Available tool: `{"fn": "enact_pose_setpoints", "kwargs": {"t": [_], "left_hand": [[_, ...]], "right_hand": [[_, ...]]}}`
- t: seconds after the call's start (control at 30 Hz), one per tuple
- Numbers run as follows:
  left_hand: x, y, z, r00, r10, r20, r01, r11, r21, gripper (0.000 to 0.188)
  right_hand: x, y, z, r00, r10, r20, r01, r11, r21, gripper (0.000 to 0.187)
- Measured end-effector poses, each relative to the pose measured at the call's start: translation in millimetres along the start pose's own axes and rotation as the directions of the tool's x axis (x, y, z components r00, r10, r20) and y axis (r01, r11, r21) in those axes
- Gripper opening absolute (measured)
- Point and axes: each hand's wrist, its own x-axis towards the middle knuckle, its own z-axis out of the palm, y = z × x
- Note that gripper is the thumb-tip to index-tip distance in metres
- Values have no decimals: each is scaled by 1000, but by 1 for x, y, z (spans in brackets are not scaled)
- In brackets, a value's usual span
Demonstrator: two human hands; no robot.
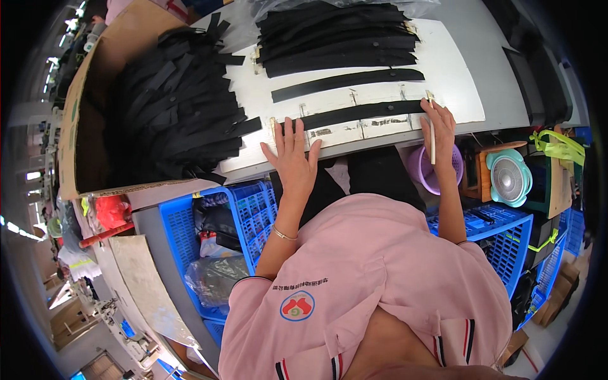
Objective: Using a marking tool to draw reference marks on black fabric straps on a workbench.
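A black fabric strip lies along the near edge of the white board. My left hand rests flat at the strip's left end, fingers spread, gripping nothing. At the other end is my right hand, its fingertips touching the strip. A thin pale pencil-like stick is held between its thumb and fingers, pointing up past the strip's end. Just beyond lies a second black strip, apart from the first. Dark marks and lines show on the board beside the near strip.
A stack of black strips covers the board's far side. To the left, a cardboard box holds a heap of loose black strips. Below the table are blue crates, a purple basket and a small turquoise fan.
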Motion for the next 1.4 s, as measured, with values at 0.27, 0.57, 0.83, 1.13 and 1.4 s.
{"fn": "enact_pose_setpoints", "kwargs": {"t": [0.27, 0.57, 0.83, 1.13, 1.4], "left_hand": [[0, 2, -1, 1000, -16, -26, 16, 1000, -25, 64], [2, 4, -2, 998, -44, -55, 38, 995, -96, 68], [2, 4, -2, 998, -33, -51, 28, 996, -85, 68], [2, 5, -4, 998, -37, -40, 33, 994, -106, 67], [2, 3, 1, 999, -35, -28, 33, 997, -69, 68]], "right_hand": [[48, -114, 23, 990, -76, 117, 14, 890, 456, 25], [56, -168, 111, 881, 57, 469, -424, 534, 732, 20], [55, -170, 114, 895, -3, 447, -347, 626, 699, 21], [55, -171, 114, 923, 12, 384, -308, 620, 722, 21], [55, -169, 102, 841, -66, 537, -359, 674, 645, 21]]}}
